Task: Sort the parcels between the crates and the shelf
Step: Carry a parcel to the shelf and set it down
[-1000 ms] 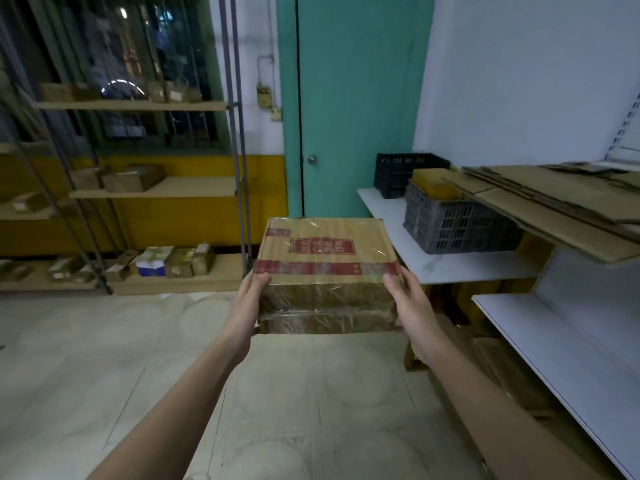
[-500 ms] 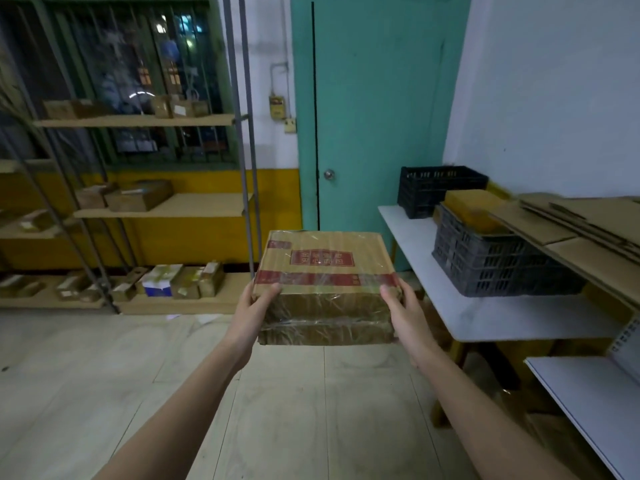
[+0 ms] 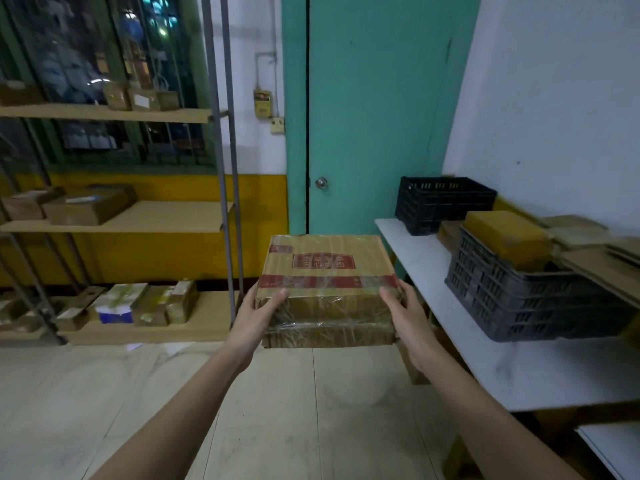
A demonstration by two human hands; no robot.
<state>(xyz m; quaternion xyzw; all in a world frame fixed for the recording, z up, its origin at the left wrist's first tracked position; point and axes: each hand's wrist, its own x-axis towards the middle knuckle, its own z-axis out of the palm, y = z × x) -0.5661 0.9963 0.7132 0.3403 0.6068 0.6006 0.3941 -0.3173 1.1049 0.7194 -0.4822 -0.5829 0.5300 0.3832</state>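
Observation:
I carry a brown cardboard parcel [image 3: 327, 289] with red tape and a red label at chest height, in the middle of the view. My left hand [image 3: 258, 317] grips its left side, thumb on top. My right hand [image 3: 405, 315] grips its right side. A grey crate [image 3: 512, 303] with a brown parcel [image 3: 505, 237] in it stands on the white table [image 3: 540, 375] at the right. A black crate [image 3: 443, 202] sits behind it near the wall. The wooden shelf [image 3: 138, 220] with several parcels stands at the left.
A teal door [image 3: 374, 116] is straight ahead. Metal uprights [image 3: 225, 168] of the shelf rise left of the parcel. Flattened cardboard [image 3: 595, 258] lies at the right edge beside the grey crate. Tiled floor [image 3: 104, 393] spreads below.
The view has swung left and moved closer to the door and shelf. The crates and table have slid toward the right edge. Both hands keep the same hold on the parcel.

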